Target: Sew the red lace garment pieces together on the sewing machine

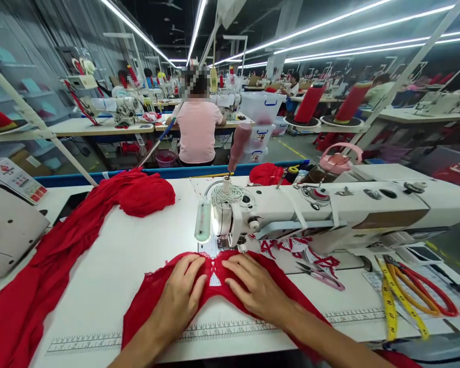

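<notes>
A piece of red lace fabric [145, 299] lies across the table edge, its far edge at the presser foot [225, 244] of a white sewing machine [360, 204]. At its middle is a small white speckled triangle [214, 279]. My left hand [184, 289] rests on the fabric left of the triangle, thumb and index finger apart. On the other side, my right hand [253, 286] lies over the cloth with fingers spread forward. Both hands press on the fabric near the needle area; the needle tip is hard to make out.
Long red cloth [80, 230] runs down the left side. Right of the needle lie red-and-white trimmed pieces [287, 248], thread snips [322, 276], a yellow tape measure [389, 301] and orange-handled scissors [417, 286]. A printed ruler [230, 329] follows the front edge. A co-worker [197, 122] sits ahead.
</notes>
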Tool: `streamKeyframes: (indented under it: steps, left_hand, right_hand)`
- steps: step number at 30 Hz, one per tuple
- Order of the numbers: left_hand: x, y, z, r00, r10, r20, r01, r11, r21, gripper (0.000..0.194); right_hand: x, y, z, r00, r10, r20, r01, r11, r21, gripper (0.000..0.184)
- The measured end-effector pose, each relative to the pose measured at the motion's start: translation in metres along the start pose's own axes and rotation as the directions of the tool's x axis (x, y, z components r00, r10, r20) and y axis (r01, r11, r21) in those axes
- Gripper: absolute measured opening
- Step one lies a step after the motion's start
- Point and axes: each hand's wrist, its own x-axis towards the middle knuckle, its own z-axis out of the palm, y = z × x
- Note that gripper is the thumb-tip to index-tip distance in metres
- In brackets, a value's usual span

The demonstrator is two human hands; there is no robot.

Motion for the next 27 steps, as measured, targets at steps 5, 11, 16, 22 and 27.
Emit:
streamKeyframes:
  steps: [5,11,16,22,27]
  left_hand:
    - [-0.015,0.005,0.030,0.994,-0.018,-0.108,0.026,0.997,0.071,0.032]
    - [-0.021,-0.008,0.036,1.000,0.003,0.028,-0.009,0.979,0.204,0.043]
    - [-0.019,-0.007,0.029,0.995,-0.072,0.062,0.052,0.956,0.288,0.050]
    - [-0.023,-0.018,0.022,0.992,-0.065,0.109,0.034,0.962,0.271,0.074]
    - [-0.023,-0.024,0.018,0.987,-0.052,0.150,0.015,0.970,0.241,0.081]
  right_hand:
    - [-0.004,-0.010,0.015,0.999,0.023,-0.047,-0.021,0.999,0.040,0.027]
    - [-0.005,0.005,0.013,0.998,0.016,0.054,-0.015,1.000,-0.025,0.034]
    - [-0.005,0.001,0.013,0.988,0.087,0.131,-0.069,0.989,-0.132,0.049]
    - [-0.011,0.014,0.008,0.959,0.090,0.268,-0.053,0.988,-0.143,0.071]
    - [-0.014,0.021,0.002,0.928,0.101,0.360,-0.068,0.992,-0.104,0.082]
